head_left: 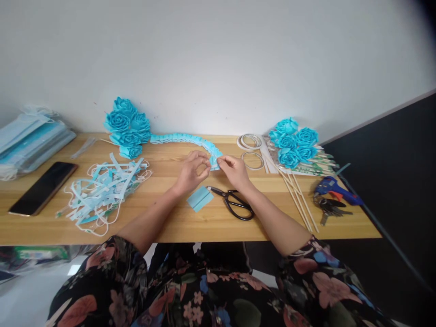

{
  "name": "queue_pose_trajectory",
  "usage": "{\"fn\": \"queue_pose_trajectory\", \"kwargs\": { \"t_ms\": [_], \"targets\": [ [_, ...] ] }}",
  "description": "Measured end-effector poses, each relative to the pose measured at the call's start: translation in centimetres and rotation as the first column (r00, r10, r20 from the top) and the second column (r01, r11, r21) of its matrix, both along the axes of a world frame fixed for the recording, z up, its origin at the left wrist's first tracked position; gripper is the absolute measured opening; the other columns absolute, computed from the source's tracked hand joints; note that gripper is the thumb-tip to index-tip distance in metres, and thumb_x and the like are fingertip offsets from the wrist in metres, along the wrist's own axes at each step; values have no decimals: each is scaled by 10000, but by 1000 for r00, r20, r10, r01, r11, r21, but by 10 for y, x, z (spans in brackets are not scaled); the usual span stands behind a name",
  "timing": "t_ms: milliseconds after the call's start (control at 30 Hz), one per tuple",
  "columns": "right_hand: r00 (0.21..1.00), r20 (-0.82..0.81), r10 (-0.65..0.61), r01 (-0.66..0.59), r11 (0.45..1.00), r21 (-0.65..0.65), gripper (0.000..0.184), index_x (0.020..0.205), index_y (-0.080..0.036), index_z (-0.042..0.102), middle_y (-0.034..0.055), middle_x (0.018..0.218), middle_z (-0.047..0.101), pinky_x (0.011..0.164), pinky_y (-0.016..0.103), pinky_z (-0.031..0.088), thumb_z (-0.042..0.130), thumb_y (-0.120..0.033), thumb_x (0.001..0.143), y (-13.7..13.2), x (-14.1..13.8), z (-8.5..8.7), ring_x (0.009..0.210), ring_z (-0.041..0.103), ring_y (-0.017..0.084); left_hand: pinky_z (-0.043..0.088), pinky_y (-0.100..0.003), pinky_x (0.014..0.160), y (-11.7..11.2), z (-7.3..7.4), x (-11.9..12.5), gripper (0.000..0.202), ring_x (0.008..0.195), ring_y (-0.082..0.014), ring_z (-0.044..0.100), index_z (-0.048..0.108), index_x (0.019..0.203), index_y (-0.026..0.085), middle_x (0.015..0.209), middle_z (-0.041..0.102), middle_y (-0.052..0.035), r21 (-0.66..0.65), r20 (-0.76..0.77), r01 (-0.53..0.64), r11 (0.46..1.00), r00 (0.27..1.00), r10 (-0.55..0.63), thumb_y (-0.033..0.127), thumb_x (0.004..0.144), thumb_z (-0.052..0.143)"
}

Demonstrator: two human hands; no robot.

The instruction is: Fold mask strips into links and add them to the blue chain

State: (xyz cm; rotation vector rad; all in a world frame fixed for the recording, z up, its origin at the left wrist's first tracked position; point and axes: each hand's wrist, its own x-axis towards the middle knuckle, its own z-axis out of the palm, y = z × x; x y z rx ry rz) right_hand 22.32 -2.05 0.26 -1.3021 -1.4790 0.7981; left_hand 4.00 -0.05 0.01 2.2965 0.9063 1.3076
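A long row of overlapping light-blue folded pieces [182, 137] curves across the back of the table toward my hands. At its near end, my right hand [235, 172] pinches a small blue folded piece [214, 161] between thumb and forefinger. My left hand [193, 173] is closed at the left edge of the same piece, thumb and forefinger bent together; its exact contact is hard to see. Just below my hands lies a flat blue square [200, 199] with a crease line. Black-handled scissors [235, 203] rest beside it, tips touching or nearly touching the square.
Blue paper-like roses [126, 125] stand at the back left, more roses [289, 141] at right. Mask scraps and ear loops [105, 193], a phone [42, 188] and packed masks [30, 141] lie left. Tape rolls [251, 147], sticks [298, 200], a glue gun [335, 188] and keys [329, 209] lie right.
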Motion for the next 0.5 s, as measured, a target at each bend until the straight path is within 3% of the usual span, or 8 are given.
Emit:
{"fn": "queue_pose_trajectory", "kwargs": {
  "t_ms": [133, 233, 333, 400, 500],
  "targets": [
    [985, -149, -88, 83, 996, -34, 297, 669, -198, 611, -24, 611, 556, 643, 255, 409, 579, -445, 829, 10, 7, -7, 613, 506, 133, 497, -354, 861, 5, 11, -5, 53, 919, -191, 620, 607, 790, 189, 933, 653, -61, 38, 15, -38, 999, 999, 38, 171, 837, 590],
    [976, -199, -93, 83, 995, -58, 301, 697, -194, 634, -25, 619, 573, 651, 257, 417, 591, -464, 823, 15, 11, -12, 618, 521, 132, 492, -358, 879, 12, 46, -26, 69, 918, -190, 630, 611, 787, 192, 915, 678, -57, 107, -42, -110, 988, 992, 115, 187, 846, 576],
    [978, -195, -75, 69, 997, -38, 316, 692, -187, 641, -27, 611, 581, 655, 258, 412, 606, -471, 825, 15, 11, -12, 616, 519, 126, 479, -364, 909, 12, 90, -67, 73, 932, -196, 633, 628, 797, 200, 933, 693, -54, 165, -176, -170, 972, 964, 199, 217, 844, 574],
    [979, -197, -53, 49, 998, -27, 298, 701, -187, 649, -28, 607, 585, 655, 258, 414, 606, -452, 829, 14, 9, -11, 615, 520, 125, 473, -367, 917, 7, 110, -103, 83, 957, -208, 633, 626, 785, 203, 932, 694, -56, 155, -264, -231, 961, 927, 265, 239, 837, 573],
    [978, -206, -39, 37, 999, -16, 274, 684, -186, 647, -31, 585, 574, 646, 261, 407, 623, -422, 822, 12, 5, -9, 600, 512, 120, 477, -369, 896, -3, 111, -159, 121, 923, -217, 635, 637, 786, 212, 923, 701, -55, 33, -434, -330, 943, 845, 311, 296, 829, 561]
  ]
}}
